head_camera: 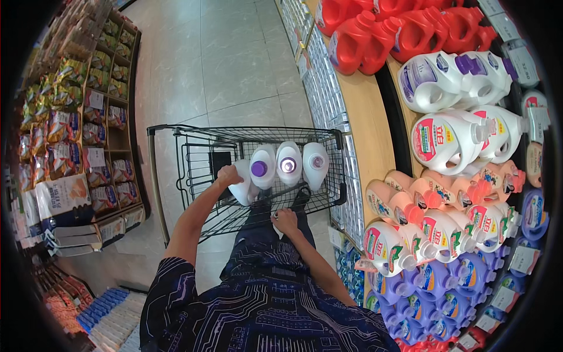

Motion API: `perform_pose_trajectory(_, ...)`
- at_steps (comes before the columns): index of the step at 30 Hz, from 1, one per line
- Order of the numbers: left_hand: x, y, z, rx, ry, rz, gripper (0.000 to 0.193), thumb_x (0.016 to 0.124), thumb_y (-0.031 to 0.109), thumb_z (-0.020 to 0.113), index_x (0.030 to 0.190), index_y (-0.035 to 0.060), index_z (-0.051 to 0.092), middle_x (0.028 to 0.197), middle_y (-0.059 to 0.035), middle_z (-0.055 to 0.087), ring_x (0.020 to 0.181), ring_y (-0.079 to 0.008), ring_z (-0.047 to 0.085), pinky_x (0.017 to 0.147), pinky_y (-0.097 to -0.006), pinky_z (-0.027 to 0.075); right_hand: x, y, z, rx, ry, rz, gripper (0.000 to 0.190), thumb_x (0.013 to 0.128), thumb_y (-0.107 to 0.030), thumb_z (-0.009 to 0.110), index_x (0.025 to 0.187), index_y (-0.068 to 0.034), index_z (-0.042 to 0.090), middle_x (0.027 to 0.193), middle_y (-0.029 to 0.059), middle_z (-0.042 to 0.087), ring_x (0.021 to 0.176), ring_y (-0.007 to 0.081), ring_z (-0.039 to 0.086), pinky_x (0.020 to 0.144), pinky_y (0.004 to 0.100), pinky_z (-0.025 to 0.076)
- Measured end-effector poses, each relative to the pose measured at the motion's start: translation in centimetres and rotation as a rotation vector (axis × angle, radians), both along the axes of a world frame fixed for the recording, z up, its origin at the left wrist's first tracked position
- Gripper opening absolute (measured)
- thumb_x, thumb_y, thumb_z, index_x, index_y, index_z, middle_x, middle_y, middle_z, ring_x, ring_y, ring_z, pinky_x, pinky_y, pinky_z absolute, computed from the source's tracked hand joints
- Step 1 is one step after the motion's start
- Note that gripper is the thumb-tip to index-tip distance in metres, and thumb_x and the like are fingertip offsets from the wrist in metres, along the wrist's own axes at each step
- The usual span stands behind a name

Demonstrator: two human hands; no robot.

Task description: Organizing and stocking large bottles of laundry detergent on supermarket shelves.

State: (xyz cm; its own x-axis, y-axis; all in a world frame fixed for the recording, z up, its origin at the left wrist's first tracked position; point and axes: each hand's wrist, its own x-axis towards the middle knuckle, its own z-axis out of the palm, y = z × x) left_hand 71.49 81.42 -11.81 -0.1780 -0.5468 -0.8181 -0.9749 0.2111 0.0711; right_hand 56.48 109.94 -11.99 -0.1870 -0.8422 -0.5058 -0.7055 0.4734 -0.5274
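Observation:
A black wire shopping cart (pixel 264 132) stands before me, with several white plastic detergent jugs in it. My left hand (pixel 230 175) is closed on the top of the leftmost white jug (pixel 244 189), inside the cart. Beside that one is a white jug with a purple cap (pixel 259 168), then a white jug with a shiny cap (pixel 289 165), and to the right a white jug with a clear cap (pixel 316 162). They look upright. My right hand (pixel 286 220) is at the cart's near side, by the wire rim; its fingers are curled, and what they hold is hard to see.
On the right, a wooden shelf edge (pixel 367 123) bears red jugs (pixel 352 42), white jugs (pixel 429 81), peach bottles (pixel 387 200) and purple bottles (pixel 391 286). Snack shelves (pixel 118 149) stand on the left. Grey floor tiles (pixel 228 57) run between them.

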Motion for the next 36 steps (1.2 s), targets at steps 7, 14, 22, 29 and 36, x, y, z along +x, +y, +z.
perform_pose_trajectory(7, -1.4, -2.3, 1.0, -0.034, 0.002, -0.009, 0.063, 0.068, 0.052, 0.083, 0.104, 0.0014, 0.074, 0.1, -0.0167, 0.075, 0.092, -0.0319, 0.074, 0.081, -0.0393, 0.06, -0.3, 0.2, -0.2, -0.097, 0.029, 0.006, 0.031, 0.088, -0.034, 0.068, 0.091, -0.004, 0.073, 0.099, 0.0157, 0.068, 0.103, 0.0333, 0.063, 0.09, 0.0461, 0.048)
perform_pose_trajectory(14, -2.0, -4.4, 1.6, -0.128, 0.043, -0.022, 0.06, 0.069, 0.049, 0.084, 0.099, -0.0015, 0.074, 0.091, -0.0179, 0.075, 0.077, -0.0307, 0.075, 0.072, -0.0381, 0.062, 0.0, 0.4, -0.2, -0.112, 0.018, 0.02, 0.037, 0.089, -0.035, 0.064, 0.092, 0.002, 0.072, 0.1, 0.0191, 0.065, 0.1, 0.0355, 0.062, 0.091, 0.0477, 0.047)
perform_pose_trajectory(22, -2.3, -8.0, -0.2, -0.218, 0.104, -0.045, 0.063, 0.067, 0.047, 0.083, 0.098, -0.0055, 0.071, 0.091, -0.0235, 0.073, 0.086, -0.0365, 0.073, 0.08, -0.0444, 0.059, -0.3, 0.3, -0.2, -0.169, 0.055, -0.016, 0.036, 0.09, -0.034, 0.063, 0.088, 0.001, 0.071, 0.099, 0.0176, 0.065, 0.104, 0.0332, 0.06, 0.092, 0.0464, 0.046)
perform_pose_trajectory(29, -1.7, -5.7, -2.1, -0.381, 0.048, -0.197, 0.067, 0.075, 0.051, 0.077, 0.117, 0.0006, 0.064, 0.106, -0.0226, 0.071, 0.098, -0.0411, 0.069, 0.083, -0.0515, 0.055, -1.1, -0.2, 0.4, -0.091, 0.01, -0.027, 0.038, 0.09, -0.037, 0.062, 0.089, 0.001, 0.071, 0.098, 0.0162, 0.063, 0.102, 0.0332, 0.058, 0.092, 0.0453, 0.044)
perform_pose_trajectory(36, -1.0, 1.6, -3.5, -0.768, 0.358, 0.35, 0.086, 0.083, 0.064, 0.067, 0.119, -0.0121, 0.049, 0.101, -0.033, 0.067, 0.095, -0.0438, 0.069, 0.08, -0.0529, 0.054, -1.3, 0.1, 0.3, 0.005, -0.106, -0.041, 0.04, 0.088, -0.037, 0.064, 0.097, 0.001, 0.073, 0.112, 0.0181, 0.064, 0.116, 0.0329, 0.054, 0.104, 0.0444, 0.039)
